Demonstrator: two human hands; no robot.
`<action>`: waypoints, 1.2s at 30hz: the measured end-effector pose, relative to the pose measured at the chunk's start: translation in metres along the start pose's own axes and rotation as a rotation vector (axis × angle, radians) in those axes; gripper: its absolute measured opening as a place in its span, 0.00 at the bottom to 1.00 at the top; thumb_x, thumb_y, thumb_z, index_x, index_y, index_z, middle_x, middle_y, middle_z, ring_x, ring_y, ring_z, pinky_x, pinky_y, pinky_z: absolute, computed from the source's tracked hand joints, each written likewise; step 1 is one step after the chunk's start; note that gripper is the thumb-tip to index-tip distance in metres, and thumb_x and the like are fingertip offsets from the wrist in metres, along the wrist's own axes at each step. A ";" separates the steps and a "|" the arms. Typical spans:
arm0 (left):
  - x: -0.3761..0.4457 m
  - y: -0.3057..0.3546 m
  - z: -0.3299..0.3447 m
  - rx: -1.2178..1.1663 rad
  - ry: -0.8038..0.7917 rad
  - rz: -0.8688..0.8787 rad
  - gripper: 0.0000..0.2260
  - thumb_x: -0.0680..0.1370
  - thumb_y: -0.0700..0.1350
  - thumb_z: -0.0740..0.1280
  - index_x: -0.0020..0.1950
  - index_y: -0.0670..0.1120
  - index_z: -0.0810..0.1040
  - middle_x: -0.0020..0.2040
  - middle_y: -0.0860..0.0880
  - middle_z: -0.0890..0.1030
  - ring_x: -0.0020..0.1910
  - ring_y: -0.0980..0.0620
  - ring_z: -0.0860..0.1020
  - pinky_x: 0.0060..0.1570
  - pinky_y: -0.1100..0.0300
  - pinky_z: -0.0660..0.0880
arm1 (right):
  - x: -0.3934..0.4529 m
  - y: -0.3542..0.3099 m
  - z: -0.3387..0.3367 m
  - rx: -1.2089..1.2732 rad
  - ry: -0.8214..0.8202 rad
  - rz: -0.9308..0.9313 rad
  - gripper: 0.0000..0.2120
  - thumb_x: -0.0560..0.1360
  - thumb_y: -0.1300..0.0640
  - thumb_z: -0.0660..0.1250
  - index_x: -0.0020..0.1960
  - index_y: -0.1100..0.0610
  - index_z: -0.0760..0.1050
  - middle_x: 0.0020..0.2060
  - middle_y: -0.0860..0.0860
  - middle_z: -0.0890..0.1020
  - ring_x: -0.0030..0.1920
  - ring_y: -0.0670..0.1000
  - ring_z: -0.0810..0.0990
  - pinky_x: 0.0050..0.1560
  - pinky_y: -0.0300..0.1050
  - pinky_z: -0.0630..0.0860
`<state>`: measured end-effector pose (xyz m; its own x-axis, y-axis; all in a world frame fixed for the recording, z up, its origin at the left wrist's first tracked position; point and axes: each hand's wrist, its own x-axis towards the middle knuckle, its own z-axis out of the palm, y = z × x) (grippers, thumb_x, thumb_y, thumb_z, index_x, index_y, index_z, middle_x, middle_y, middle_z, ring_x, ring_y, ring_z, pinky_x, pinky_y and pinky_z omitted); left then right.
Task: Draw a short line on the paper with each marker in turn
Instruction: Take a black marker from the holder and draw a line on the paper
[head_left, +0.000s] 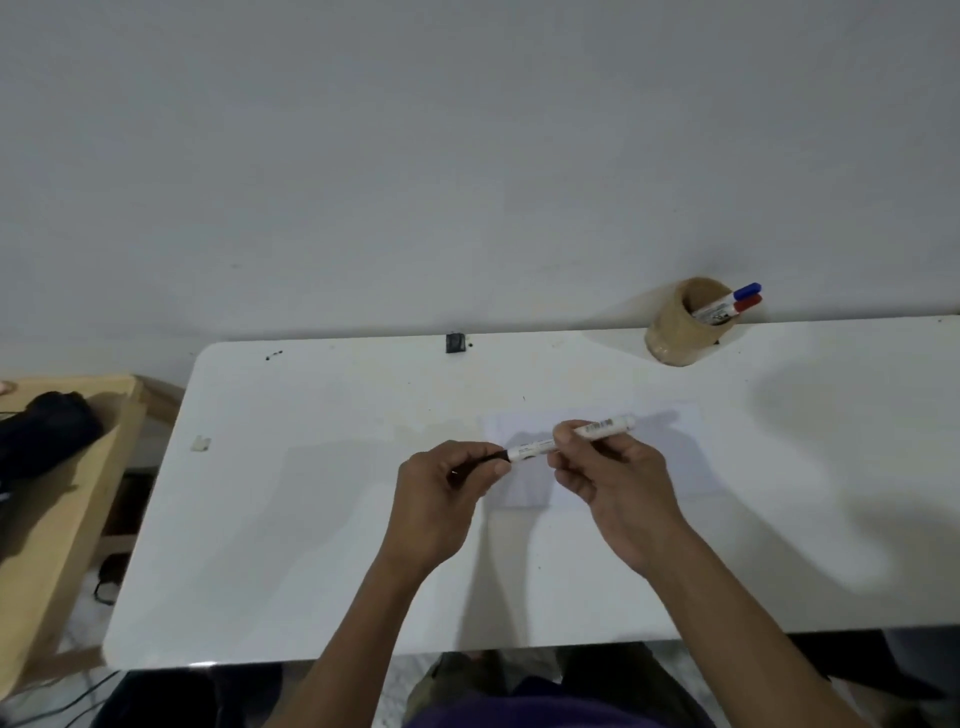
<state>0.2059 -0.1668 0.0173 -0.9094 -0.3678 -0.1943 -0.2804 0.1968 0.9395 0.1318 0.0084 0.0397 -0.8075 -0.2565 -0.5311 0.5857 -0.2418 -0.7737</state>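
Just above the middle of the tabletop, the right hand (613, 478) is closed around the barrel of a white cylindrical marker (571, 438) with a printed label, thumb and fingers wrapped over its middle. The marker lies nearly level, slanting slightly up toward the right. At its left end the left hand (441, 493) pinches the marker's black cap (496, 457) between thumb and fingertips; whether the cap is seated or already loose cannot be told, since the fingers hide most of it. Both hands hover above the surface, forearms reaching in from the near edge.

Directly beneath and behind the hands lies a white rectangular sheet of paper (654, 457), flat on the white glossy tabletop (311, 545); no drawn line shows on its visible part.

Farther back and to the right, near the wall, stands a round tan pen holder (675, 332) holding two more white markers, one with a blue cap (747, 290) and one with a red cap (748, 304), both leaning right. At the far edge, toward the middle, sits a small dark square object (454, 343). Off to the left, beside the tabletop, a pale wooden table (78, 493) carries a black bundle (47, 431).
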 end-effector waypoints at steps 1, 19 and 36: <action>-0.001 -0.002 0.000 0.014 -0.016 0.015 0.05 0.75 0.42 0.74 0.46 0.53 0.86 0.39 0.54 0.85 0.34 0.61 0.80 0.38 0.70 0.75 | -0.001 0.006 0.006 -0.033 -0.011 0.007 0.12 0.68 0.58 0.77 0.49 0.63 0.84 0.39 0.57 0.86 0.39 0.51 0.85 0.43 0.42 0.83; 0.066 -0.018 -0.023 0.328 0.118 -0.195 0.04 0.77 0.45 0.72 0.44 0.46 0.85 0.35 0.50 0.85 0.31 0.56 0.81 0.36 0.69 0.74 | 0.071 -0.012 -0.012 -0.198 0.023 -0.119 0.05 0.77 0.60 0.71 0.49 0.62 0.83 0.38 0.56 0.86 0.40 0.53 0.86 0.45 0.44 0.82; 0.105 -0.041 -0.012 0.824 0.158 -0.163 0.20 0.78 0.49 0.67 0.69 0.44 0.73 0.64 0.45 0.74 0.66 0.43 0.72 0.51 0.47 0.77 | 0.075 0.005 -0.035 -0.236 0.127 -0.103 0.05 0.74 0.62 0.76 0.48 0.61 0.82 0.37 0.54 0.87 0.41 0.54 0.86 0.45 0.47 0.82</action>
<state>0.1256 -0.2244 -0.0378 -0.8018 -0.5596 -0.2097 -0.5937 0.7061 0.3860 0.0717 0.0211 -0.0162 -0.8729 -0.1189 -0.4732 0.4797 -0.0321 -0.8769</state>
